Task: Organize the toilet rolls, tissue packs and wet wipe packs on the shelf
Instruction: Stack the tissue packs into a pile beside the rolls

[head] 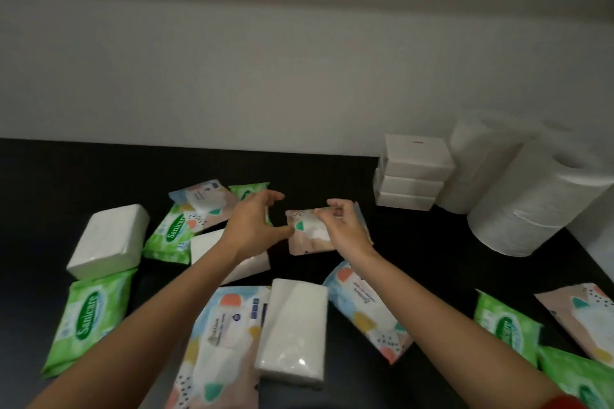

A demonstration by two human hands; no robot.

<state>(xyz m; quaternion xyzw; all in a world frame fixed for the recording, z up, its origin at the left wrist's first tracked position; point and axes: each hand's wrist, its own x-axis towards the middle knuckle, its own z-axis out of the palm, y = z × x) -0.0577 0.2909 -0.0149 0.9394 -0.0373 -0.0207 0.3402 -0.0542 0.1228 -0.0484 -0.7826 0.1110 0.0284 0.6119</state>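
A pink patterned wet wipe pack (312,236) sits at the middle of the dark shelf (99,169) and appears raised at its far edge, pinched there between the thumb and fingers of a person's right hand (345,226). The left hand (255,222) is spread and loosely curved at the pack's left end, holding nothing; whether its thumb touches the wrapper cannot be made out. To the right, against the pale wall (232,76), a stack of tissue packs (412,173) stands just beside upright toilet rolls (518,196), the sorted corner of the shelf. Around the hands lie the unsorted goods: green wet wipe packs (88,315), loose tissue packs (109,239) and more patterned packs, some overlapping. The step in hand appears to be gathering the wet wipes, beginning with this pack; most of the task looks undone. The next move likely calls for carrying the pack to a bare patch near the stack and setting it flat and square, so others of its kind can go on top.
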